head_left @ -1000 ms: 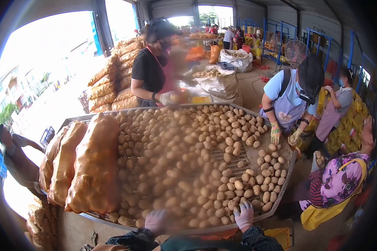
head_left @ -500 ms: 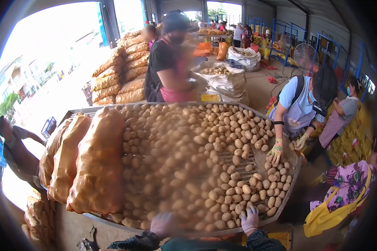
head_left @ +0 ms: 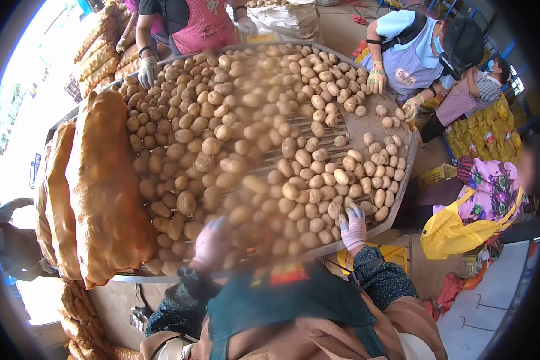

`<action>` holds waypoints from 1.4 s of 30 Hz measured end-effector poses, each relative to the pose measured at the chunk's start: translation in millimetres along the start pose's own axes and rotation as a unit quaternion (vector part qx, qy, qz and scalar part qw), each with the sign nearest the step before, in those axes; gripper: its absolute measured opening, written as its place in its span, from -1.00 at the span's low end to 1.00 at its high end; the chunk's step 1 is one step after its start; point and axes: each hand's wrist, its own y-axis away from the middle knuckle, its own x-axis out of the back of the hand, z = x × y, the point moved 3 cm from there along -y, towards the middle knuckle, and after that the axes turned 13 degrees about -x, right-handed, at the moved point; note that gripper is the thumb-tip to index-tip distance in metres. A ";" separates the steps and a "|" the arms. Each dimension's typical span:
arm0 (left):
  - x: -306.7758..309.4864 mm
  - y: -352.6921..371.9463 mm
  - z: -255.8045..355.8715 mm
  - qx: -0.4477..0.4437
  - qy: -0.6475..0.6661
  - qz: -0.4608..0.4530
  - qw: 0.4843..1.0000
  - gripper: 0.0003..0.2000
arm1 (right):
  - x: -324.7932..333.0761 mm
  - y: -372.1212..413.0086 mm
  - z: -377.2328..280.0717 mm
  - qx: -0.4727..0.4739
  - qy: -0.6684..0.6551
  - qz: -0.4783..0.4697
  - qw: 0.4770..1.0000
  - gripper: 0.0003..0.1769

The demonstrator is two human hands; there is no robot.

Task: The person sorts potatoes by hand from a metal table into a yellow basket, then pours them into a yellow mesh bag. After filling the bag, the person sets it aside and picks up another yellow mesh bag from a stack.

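Note:
Loose potatoes (head_left: 186,135) cover much of a slatted metal sorting table (head_left: 354,129). My left hand (head_left: 211,243), in a striped glove, rests at the potatoes near the table's front edge; it is blurred, and its grip cannot be made out. Farther right, my right hand (head_left: 353,228), in a similar glove, touches potatoes at the near edge, its fingers spread a little with nothing held between them. Full orange mesh sacks (head_left: 105,186) lie on the table's left end. A blurred patch hides detail in the middle of the pile.
Across the table a person in a pink apron (head_left: 204,27) reaches to the potatoes. At the right end, another in a lilac apron (head_left: 405,66) has gloved hands by the potatoes. A yellow bag (head_left: 462,231) hangs on a person at the right. Stacked sacks (head_left: 99,54) stand behind.
The view has tilted down, showing more of my arms and apron. The person in pink now has a hand at the far-left potatoes. The right-end worker's hands have moved away from the near-right potatoes.

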 end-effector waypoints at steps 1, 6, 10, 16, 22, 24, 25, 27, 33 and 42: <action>0.1 -4.8 -12.4 -0.043 -0.001 0.065 0.997 -0.35 | 0.1 0.0 0.0 0.000 0.001 0.002 1.000 -0.57; 39.6 -67.1 7.0 -0.092 -0.030 0.036 0.995 -0.46 | -0.8 0.7 -0.3 0.000 -0.007 0.011 1.000 -0.59; 39.0 -96.4 -29.8 -0.051 -0.111 0.047 0.991 -0.56 | -4.4 1.8 1.6 -0.007 -0.004 0.013 1.000 -0.60; 13.0 -131.4 -36.9 0.002 -0.258 -0.060 0.964 -0.56 | -6.7 3.7 2.5 -0.015 0.012 0.005 1.000 -0.59; -44.4 -139.0 -86.2 -0.025 -0.354 -0.017 0.935 -0.71 | 1.3 -0.1 -8.3 -0.053 0.051 -0.021 0.997 -0.51; -17.3 -139.3 -64.1 -0.032 -0.275 -0.061 0.959 -0.64 | 6.3 0.4 -11.9 -0.036 0.015 -0.007 0.999 -0.52; -24.8 -142.2 -74.6 -0.026 -0.281 -0.043 0.958 -0.61 | 5.9 2.1 -9.1 -0.033 0.008 0.002 0.999 -0.56; -16.6 -143.5 -68.2 -0.025 -0.266 -0.042 0.963 -0.59 | 8.6 0.1 -9.9 -0.034 0.005 -0.004 0.999 -0.61; 11.6 -124.1 -44.3 0.003 -0.224 -0.046 0.974 -0.59 | 14.0 2.0 -18.1 -0.043 0.014 -0.004 0.999 -0.64; 4.5 -42.1 -66.0 0.140 0.425 0.086 0.890 -0.30 | 21.6 -2.9 -19.1 -0.023 0.007 0.000 1.000 -0.63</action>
